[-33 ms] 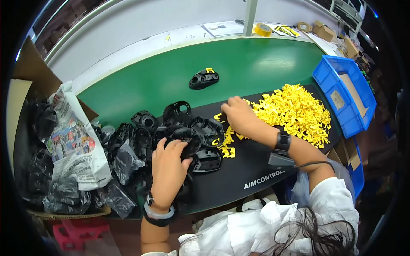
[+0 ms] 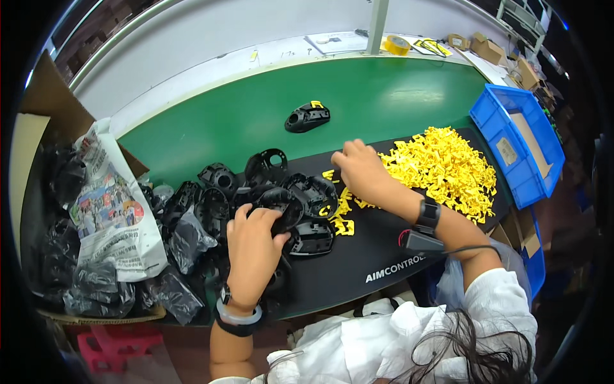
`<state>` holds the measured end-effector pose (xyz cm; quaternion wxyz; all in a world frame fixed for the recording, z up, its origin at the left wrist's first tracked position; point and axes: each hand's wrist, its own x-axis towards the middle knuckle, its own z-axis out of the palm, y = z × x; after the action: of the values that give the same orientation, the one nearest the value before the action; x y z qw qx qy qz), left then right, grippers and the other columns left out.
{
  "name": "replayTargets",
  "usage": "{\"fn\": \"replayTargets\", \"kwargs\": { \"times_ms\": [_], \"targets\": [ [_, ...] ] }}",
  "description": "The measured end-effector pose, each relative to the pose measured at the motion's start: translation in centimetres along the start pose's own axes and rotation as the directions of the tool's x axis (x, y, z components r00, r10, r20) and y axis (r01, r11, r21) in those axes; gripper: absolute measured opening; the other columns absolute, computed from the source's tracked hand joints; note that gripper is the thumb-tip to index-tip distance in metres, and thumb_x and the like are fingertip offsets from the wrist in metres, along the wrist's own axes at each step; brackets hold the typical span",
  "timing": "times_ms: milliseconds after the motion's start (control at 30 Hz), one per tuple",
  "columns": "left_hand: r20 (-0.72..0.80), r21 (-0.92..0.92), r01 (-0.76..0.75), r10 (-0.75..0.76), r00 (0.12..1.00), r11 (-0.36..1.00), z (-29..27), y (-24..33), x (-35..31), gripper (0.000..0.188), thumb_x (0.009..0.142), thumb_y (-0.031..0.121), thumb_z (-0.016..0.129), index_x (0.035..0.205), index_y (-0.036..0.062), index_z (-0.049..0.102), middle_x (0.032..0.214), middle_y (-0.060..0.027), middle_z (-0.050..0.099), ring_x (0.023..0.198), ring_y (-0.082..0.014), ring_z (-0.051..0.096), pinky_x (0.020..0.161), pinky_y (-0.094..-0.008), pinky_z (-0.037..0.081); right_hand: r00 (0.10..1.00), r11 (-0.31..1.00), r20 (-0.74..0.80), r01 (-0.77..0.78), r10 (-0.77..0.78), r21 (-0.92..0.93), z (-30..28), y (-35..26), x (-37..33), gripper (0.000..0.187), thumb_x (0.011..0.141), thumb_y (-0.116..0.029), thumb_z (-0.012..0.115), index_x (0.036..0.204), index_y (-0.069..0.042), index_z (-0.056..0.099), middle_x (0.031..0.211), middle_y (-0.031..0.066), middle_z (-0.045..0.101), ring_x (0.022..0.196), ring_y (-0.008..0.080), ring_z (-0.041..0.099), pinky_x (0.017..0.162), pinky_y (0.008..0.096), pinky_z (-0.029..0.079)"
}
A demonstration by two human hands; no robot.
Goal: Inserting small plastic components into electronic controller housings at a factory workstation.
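My left hand (image 2: 252, 240) grips a black plastic housing (image 2: 281, 203) at the near edge of a heap of similar black housings (image 2: 217, 192). My right hand (image 2: 361, 168) rests knuckles up on the black mat (image 2: 384, 256), at the left edge of a pile of small yellow clips (image 2: 441, 166). Its fingers curl down over loose yellow clips (image 2: 342, 214), and the fingertips are hidden. Both wrists wear dark bands. One black housing with a yellow clip on it (image 2: 307, 117) lies alone on the green table (image 2: 396, 96).
A blue bin (image 2: 518, 144) stands at the right. On the left, a newspaper sheet (image 2: 112, 205) lies over a cardboard box of black bagged parts (image 2: 57, 256). A yellow tape roll (image 2: 396, 45) and small boxes sit at the back. A pink stool (image 2: 109, 349) stands below.
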<state>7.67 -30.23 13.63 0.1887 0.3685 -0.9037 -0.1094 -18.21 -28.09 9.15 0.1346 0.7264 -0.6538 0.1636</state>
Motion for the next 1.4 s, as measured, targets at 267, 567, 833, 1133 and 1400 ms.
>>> {"fn": "replayTargets", "kwargs": {
  "times_ms": [267,567,833,1133,1400],
  "targets": [
    [-0.018,-0.739,0.246,-0.383,0.924,0.627,-2.3,-0.3,-0.7,0.019,0.079,0.006,0.065,0.097,0.0004,0.064,0.087,-0.0047,0.064,0.076,-0.0101,0.058,0.066,-0.0238,0.045,0.836,0.464,0.504,-0.542,0.217,0.701,-7.8,-2.1,-3.8,0.018,0.092,-0.005,0.048,0.108,-0.003,0.055,0.099,0.0101,0.062,0.088,0.0162,0.058,0.075,0.029,0.046],
    [0.2,-0.714,0.246,0.146,0.969,-0.655,-1.3,5.1,-3.3,0.07,0.081,0.03,0.065,0.132,-0.0021,0.03,0.121,-0.0215,0.05,0.112,-0.0307,0.053,0.095,-0.0422,0.046,0.946,-0.072,0.169,-0.155,0.276,0.985,-9.3,-7.8,-1.2,0.016,0.093,-0.011,0.053,0.107,-0.003,0.057,0.098,0.0055,0.061,0.084,0.0091,0.058,0.07,0.0222,0.05],
    [0.44,-0.871,0.437,0.041,0.897,-0.223,-1.0,3.1,-3.6,0.048,0.084,0.006,0.062,0.125,-0.0067,0.04,0.107,-0.0116,0.061,0.096,-0.0137,0.059,0.087,-0.0262,0.047,0.966,0.391,-0.057,-0.047,0.251,0.919,-7.6,-11.2,-2.0,0.023,0.092,-0.003,0.049,0.115,0.0,0.052,0.1,0.0114,0.062,0.087,0.0154,0.061,0.075,0.0258,0.049],
    [0.428,-0.771,0.486,0.229,0.874,-0.412,0.1,1.9,-2.3,0.037,0.086,0.01,0.055,0.119,-0.0074,0.05,0.1,-0.0131,0.063,0.086,-0.0168,0.063,0.081,-0.0283,0.051,0.911,0.602,-0.196,0.389,-0.362,0.697,-10.6,-7.2,-0.8,0.019,0.079,-0.002,0.064,0.097,-0.007,0.066,0.085,0.0069,0.061,0.079,0.0226,0.06,0.065,0.0308,0.049],
    [0.388,-0.773,0.471,0.271,0.881,-0.424,0.7,1.5,-1.7,0.046,0.085,0.022,0.06,0.119,-0.0074,0.05,0.099,-0.0102,0.062,0.084,-0.0132,0.062,0.074,-0.0238,0.051,0.947,0.712,-0.108,0.299,-0.302,0.635,-10.1,-7.3,-1.7,0.038,0.076,-0.004,0.068,0.112,-0.017,0.066,0.107,0.0107,0.055,0.089,0.0245,0.056,0.074,0.0324,0.049]
  ]
}}
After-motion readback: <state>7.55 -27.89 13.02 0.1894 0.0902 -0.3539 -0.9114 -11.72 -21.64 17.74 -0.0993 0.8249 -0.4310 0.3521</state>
